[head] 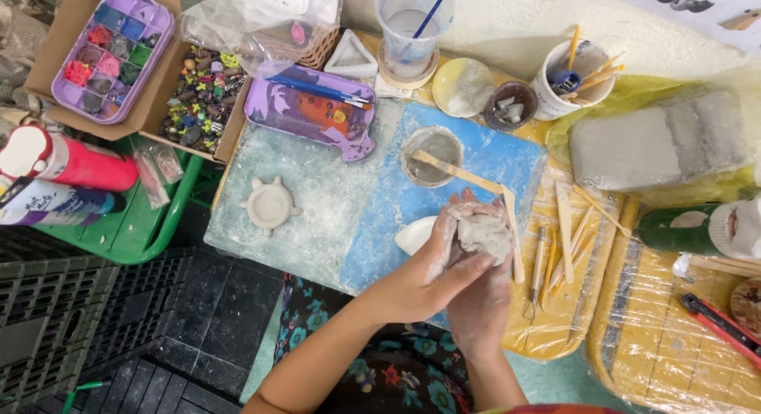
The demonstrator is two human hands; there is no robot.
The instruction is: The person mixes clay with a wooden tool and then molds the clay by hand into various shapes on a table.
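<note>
black plastic crates (47, 319), green table (135, 232), pale wall (507, 18).

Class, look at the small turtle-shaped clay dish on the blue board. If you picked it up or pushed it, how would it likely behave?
The turtle-shaped clay dish looks pale, unfired and thin-rimmed, so probably fragile, its small legs likeliest to snap. It sits flat and low on the blue board, so it should slide rather than roll or tip. The dusty surface suggests little slipperiness.
</note>
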